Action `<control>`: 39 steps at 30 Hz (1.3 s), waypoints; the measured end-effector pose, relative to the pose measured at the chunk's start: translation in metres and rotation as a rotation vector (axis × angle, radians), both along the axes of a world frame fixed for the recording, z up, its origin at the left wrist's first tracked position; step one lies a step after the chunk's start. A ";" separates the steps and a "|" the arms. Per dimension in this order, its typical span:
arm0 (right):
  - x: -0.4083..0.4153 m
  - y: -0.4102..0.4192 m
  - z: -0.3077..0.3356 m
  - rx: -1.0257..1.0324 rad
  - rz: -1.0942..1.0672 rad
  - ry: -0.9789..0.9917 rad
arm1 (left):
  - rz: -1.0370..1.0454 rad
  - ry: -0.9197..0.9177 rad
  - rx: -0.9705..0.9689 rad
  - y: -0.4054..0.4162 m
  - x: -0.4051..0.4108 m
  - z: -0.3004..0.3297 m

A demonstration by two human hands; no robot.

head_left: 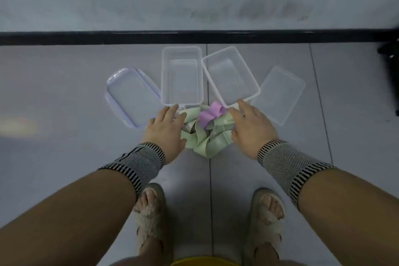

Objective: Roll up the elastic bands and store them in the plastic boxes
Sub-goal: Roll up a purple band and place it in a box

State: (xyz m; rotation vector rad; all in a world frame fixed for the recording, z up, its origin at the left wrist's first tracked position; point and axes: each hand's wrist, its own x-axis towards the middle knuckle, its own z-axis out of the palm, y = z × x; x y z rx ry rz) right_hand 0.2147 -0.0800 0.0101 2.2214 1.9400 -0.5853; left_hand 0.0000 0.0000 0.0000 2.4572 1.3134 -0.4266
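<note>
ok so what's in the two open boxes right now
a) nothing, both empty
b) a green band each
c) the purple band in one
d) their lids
a: both boxes, the left box and the right box, show bare clear bottoms, while the green bands and the purple band lie tangled on the floor in front of them, between the left hand and right hand.
</note>
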 end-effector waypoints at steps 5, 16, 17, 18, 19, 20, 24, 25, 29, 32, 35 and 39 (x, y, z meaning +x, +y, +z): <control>-0.009 -0.001 -0.047 0.008 0.031 0.039 | -0.051 -0.025 0.025 -0.003 -0.008 -0.058; -0.053 0.040 -0.146 0.097 0.134 0.127 | 0.277 -0.137 0.011 0.002 -0.033 -0.160; -0.062 0.044 -0.150 0.116 0.154 0.148 | 0.343 -0.142 0.010 0.009 -0.039 -0.165; -0.071 0.049 -0.152 0.124 0.170 0.167 | 0.414 -0.145 -0.007 0.016 -0.045 -0.168; -0.080 0.054 -0.156 0.132 0.182 0.186 | 0.477 -0.152 -0.038 0.023 -0.052 -0.171; -0.088 0.059 -0.158 0.150 0.185 0.200 | 0.520 -0.164 -0.082 0.030 -0.057 -0.174; -0.111 0.068 -0.170 0.216 0.169 0.219 | 0.519 -0.233 -0.198 0.042 -0.060 -0.182; -0.114 0.068 -0.173 0.234 0.162 0.219 | 0.534 -0.256 -0.225 0.041 -0.059 -0.184; -0.117 0.062 -0.175 0.179 0.132 0.170 | 0.729 -0.361 -0.247 0.034 -0.063 -0.184; -0.114 0.056 -0.179 0.149 0.115 0.142 | 0.830 -0.460 -0.131 0.032 -0.072 -0.179; -0.105 0.047 -0.181 0.152 0.030 0.126 | 0.934 -0.506 -0.047 0.027 -0.087 -0.176; -0.095 0.034 -0.183 0.153 0.034 0.111 | 0.991 -0.468 -0.040 0.015 -0.102 -0.180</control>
